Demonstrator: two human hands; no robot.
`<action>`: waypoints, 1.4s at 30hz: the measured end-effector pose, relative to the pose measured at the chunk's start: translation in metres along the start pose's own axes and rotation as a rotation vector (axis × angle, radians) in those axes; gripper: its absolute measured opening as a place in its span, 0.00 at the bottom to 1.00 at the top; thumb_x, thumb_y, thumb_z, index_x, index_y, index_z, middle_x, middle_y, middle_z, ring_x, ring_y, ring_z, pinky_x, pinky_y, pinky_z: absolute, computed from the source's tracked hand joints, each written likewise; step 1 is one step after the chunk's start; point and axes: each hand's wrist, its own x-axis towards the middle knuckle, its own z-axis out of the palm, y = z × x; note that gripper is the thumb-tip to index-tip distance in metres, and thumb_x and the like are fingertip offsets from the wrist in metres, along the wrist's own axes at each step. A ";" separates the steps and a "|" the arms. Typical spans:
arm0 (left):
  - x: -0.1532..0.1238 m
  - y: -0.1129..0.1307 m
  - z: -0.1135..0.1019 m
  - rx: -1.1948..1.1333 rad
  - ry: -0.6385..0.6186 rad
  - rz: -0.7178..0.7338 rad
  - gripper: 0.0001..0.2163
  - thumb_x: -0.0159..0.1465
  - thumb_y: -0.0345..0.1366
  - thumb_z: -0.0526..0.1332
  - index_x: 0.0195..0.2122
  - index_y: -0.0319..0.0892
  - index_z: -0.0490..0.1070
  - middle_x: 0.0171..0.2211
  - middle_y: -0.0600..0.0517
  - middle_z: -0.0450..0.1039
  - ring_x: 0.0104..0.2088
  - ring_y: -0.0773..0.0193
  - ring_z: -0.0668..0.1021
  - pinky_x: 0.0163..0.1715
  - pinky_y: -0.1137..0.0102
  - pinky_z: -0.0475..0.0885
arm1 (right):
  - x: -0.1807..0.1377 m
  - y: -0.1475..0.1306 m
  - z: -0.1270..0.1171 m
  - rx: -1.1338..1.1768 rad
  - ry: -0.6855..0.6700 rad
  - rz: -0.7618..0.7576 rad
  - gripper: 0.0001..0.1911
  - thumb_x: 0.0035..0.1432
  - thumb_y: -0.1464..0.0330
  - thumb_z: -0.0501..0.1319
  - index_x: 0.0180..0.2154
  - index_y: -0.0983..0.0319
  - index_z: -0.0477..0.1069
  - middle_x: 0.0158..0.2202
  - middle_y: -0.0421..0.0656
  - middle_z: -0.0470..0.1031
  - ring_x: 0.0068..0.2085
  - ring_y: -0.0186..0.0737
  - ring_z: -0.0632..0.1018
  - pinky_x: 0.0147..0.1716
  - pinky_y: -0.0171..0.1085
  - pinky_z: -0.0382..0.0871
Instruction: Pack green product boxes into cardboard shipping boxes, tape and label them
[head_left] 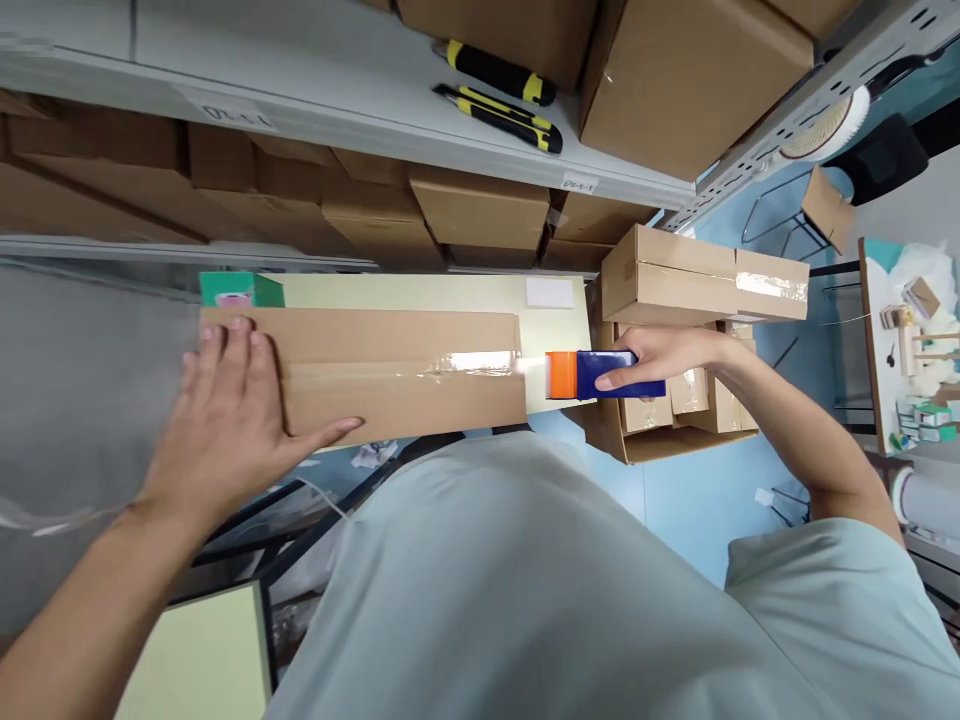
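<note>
A long cardboard box (360, 400) lies across the pale yellow tabletop (450, 290). Shiny clear tape (476, 362) runs along its middle seam toward the right end. My left hand (240, 400) rests flat on the box's left end, fingers spread and thumb out along the near edge. Just beyond the right end, my right hand (637, 370) grips a blue tape dispenser (585, 375) with an orange front facing the box. A bright, clear strip seems to span the short gap between them. The fingers beneath the dispenser are mostly hidden.
Two yellow-and-black utility knives (499, 100) lie on the shelf (300, 90) above. A large open carton (645, 445) of smaller boxes stands at right, a long taped box (697, 275) across its top. A green box (244, 290) sits behind the box's left end.
</note>
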 end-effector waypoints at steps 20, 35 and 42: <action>-0.005 0.045 0.010 0.101 -0.016 0.149 0.45 0.73 0.62 0.45 0.85 0.44 0.40 0.85 0.42 0.33 0.84 0.37 0.40 0.80 0.35 0.38 | 0.075 0.035 0.025 -0.361 0.236 0.158 0.35 0.64 0.38 0.69 0.22 0.58 0.66 0.22 0.43 0.68 0.29 0.42 0.73 0.31 0.41 0.58; 0.047 0.180 0.092 -0.122 0.002 0.540 0.37 0.70 0.38 0.56 0.80 0.31 0.58 0.81 0.37 0.53 0.82 0.40 0.55 0.82 0.42 0.42 | 0.069 -0.015 0.087 -0.611 0.425 0.297 0.26 0.78 0.51 0.58 0.52 0.66 0.82 0.50 0.59 0.86 0.55 0.60 0.85 0.49 0.45 0.74; 0.044 0.166 0.095 -0.183 0.054 0.585 0.37 0.73 0.41 0.57 0.80 0.30 0.57 0.80 0.33 0.55 0.81 0.38 0.58 0.81 0.41 0.49 | 0.075 -0.019 0.086 -0.640 0.580 0.490 0.25 0.78 0.50 0.60 0.51 0.65 0.83 0.51 0.59 0.88 0.55 0.60 0.87 0.50 0.44 0.77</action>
